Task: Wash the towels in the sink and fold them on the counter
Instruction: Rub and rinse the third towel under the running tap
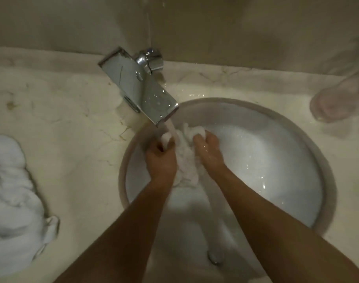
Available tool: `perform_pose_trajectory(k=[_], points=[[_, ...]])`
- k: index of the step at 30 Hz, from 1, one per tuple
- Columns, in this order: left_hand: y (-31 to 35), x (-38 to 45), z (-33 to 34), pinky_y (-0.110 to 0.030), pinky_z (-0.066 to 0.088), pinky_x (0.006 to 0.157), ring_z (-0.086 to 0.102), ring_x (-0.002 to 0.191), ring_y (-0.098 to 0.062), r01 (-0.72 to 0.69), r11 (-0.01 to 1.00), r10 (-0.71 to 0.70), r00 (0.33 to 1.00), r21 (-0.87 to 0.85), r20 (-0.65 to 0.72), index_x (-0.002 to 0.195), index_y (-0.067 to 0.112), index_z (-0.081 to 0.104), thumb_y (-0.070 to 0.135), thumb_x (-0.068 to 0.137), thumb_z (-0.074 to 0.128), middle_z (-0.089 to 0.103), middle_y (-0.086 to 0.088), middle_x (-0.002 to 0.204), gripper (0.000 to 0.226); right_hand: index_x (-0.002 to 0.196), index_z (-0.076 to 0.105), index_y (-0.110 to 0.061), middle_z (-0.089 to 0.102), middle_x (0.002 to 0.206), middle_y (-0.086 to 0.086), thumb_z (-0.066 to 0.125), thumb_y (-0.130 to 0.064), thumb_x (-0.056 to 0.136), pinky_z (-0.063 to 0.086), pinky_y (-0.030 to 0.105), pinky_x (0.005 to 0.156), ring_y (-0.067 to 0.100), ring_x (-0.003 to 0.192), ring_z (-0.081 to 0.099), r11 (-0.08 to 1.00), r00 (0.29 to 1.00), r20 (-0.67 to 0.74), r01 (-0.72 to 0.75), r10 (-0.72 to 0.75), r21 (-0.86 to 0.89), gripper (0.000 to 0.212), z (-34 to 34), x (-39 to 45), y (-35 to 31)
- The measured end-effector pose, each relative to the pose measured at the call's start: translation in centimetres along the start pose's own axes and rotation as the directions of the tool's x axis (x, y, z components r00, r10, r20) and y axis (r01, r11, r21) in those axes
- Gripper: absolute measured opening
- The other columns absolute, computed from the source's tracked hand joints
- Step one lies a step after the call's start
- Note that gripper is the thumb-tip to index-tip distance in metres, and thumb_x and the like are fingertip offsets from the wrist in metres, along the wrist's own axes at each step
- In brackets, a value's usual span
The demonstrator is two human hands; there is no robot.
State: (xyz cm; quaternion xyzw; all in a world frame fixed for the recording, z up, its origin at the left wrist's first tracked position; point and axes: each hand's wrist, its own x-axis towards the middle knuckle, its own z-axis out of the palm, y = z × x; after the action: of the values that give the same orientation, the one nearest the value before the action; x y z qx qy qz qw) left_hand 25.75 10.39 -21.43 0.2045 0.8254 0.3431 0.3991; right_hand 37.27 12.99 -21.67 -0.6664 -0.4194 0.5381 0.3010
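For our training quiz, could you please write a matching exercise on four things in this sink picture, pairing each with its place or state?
Things:
1. small white towel
2. crumpled white towel
3. faucet
4. pinkish cloth

Places or states:
A. on the counter, far right
B. running, water pouring into the sink
C. gripped by the left hand and the right hand under the stream
D. piled on the counter, far left

Pairs: 1-C, 2-D, 3-B, 4-A
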Motion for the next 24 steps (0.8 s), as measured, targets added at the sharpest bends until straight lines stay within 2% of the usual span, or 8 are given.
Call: perform_pose_trajectory(k=[4, 7, 10, 13, 15, 19, 22, 24], points=[[-0.1, -2.4, -5.5, -0.029, 0.058, 0.074, 0.072, 0.083, -0.009, 0.229, 0.910, -0.132, 0.950, -0.346, 0.282, 0.101, 0.000, 0.060, 0.017, 0.094, 0.060, 0.069, -0.011, 0.094, 0.018, 0.094, 0.067, -0.011, 0.066, 0.092, 0.002, 0.057, -0.014, 0.080, 0.052, 0.024, 0.073, 0.006, 0.080, 0.065, 0.963, 0.994, 0.096, -0.078, 0.055, 0.257, 0.018, -5.4, -4.2, -0.1], [0.7, -3.2, -7.4, -0.054, 0.051, 0.098, 0.069, 0.100, -0.035, 0.479, 0.784, -0.206, 0.801, -0.394, 0.563, 0.113, -0.005, 0.067, 0.014, 0.086, 0.061, 0.069, -0.024, 0.112, 0.034, 0.093, 0.067, -0.007, 0.068, 0.095, 0.006, 0.061, -0.023, 0.091, 0.052, 0.033, 0.082, 0.022, 0.088, 0.066, 0.957, 0.941, 0.314, -0.202, 0.130, 0.210, 0.018, -8.4, -6.0, -0.4], [1.3, -4.0, -8.2, -0.034, 0.058, 0.080, 0.073, 0.080, -0.023, 0.083, 0.978, -0.184, 0.776, 0.192, 0.603, 0.094, 0.009, 0.075, 0.022, 0.081, 0.078, 0.076, -0.010, 0.089, 0.019, 0.104, 0.074, -0.007, 0.078, 0.094, 0.005, 0.071, -0.023, 0.090, 0.060, 0.031, 0.078, 0.022, 0.085, 0.075, 0.967, 0.870, 0.422, -0.229, 0.256, -0.114, 0.020, -9.2, -7.1, -1.5], [2.0, -4.1, -9.2, -0.015, 0.044, 0.053, 0.062, 0.064, -0.008, -0.279, 0.821, -0.107, 0.782, 0.499, 0.614, 0.076, 0.022, 0.064, 0.021, 0.088, 0.073, 0.065, 0.005, 0.071, 0.015, 0.093, 0.072, -0.006, 0.074, 0.087, 0.007, 0.075, -0.016, 0.086, 0.054, 0.031, 0.068, 0.021, 0.073, 0.070, 0.919, 0.883, 0.402, -0.076, 0.243, -0.388, 0.013, -9.8, -7.5, -1.6], [2.2, -3.4, -10.1, -0.023, 0.043, 0.058, 0.061, 0.071, -0.015, -0.310, 0.847, 0.002, 0.815, 0.432, 0.580, 0.075, 0.019, 0.064, 0.019, 0.093, 0.064, 0.064, 0.003, 0.072, 0.018, 0.089, 0.067, -0.006, 0.066, 0.086, 0.005, 0.064, -0.005, 0.089, 0.049, 0.031, 0.069, 0.018, 0.072, 0.061, 0.880, 0.920, 0.351, 0.013, 0.176, -0.476, 0.003, -10.8, -7.7, -1.3], [3.3, -3.9, -12.1, -0.023, 0.049, 0.059, 0.063, 0.073, -0.017, -0.232, 0.971, 0.184, 0.875, 0.053, 0.448, 0.096, 0.007, 0.069, 0.011, 0.090, 0.060, 0.070, -0.008, 0.084, 0.012, 0.090, 0.063, -0.017, 0.057, 0.080, -0.003, 0.051, 0.000, 0.093, 0.047, 0.034, 0.072, 0.017, 0.076, 0.056, 0.979, 0.992, 0.117, -0.027, 0.052, -0.203, 0.022, -13.0, -8.9, -2.0], [4.2, -4.7, -12.3, -0.022, 0.052, 0.057, 0.067, 0.068, -0.018, 0.142, 0.933, 0.054, 0.852, -0.330, 0.521, 0.100, 0.002, 0.067, 0.014, 0.094, 0.058, 0.069, -0.011, 0.083, 0.016, 0.109, 0.065, -0.023, 0.067, 0.098, -0.008, 0.052, -0.007, 0.098, 0.050, 0.021, 0.074, 0.009, 0.088, 0.063, 0.994, 0.996, -0.030, 0.085, -0.087, -0.070, 0.023, -12.9, -10.0, -3.3], [4.0, -4.0, -11.7, -0.030, 0.054, 0.067, 0.072, 0.078, -0.023, 0.237, 0.957, -0.093, 0.793, -0.165, 0.602, 0.102, 0.000, 0.070, 0.032, 0.081, 0.076, 0.074, -0.013, 0.090, 0.039, 0.125, 0.061, -0.023, 0.064, 0.117, -0.008, 0.053, -0.012, 0.098, 0.048, 0.020, 0.081, 0.008, 0.102, 0.062, 0.983, 0.994, 0.037, 0.108, -0.104, -0.147, 0.030, -12.5, -10.2, -3.9]])
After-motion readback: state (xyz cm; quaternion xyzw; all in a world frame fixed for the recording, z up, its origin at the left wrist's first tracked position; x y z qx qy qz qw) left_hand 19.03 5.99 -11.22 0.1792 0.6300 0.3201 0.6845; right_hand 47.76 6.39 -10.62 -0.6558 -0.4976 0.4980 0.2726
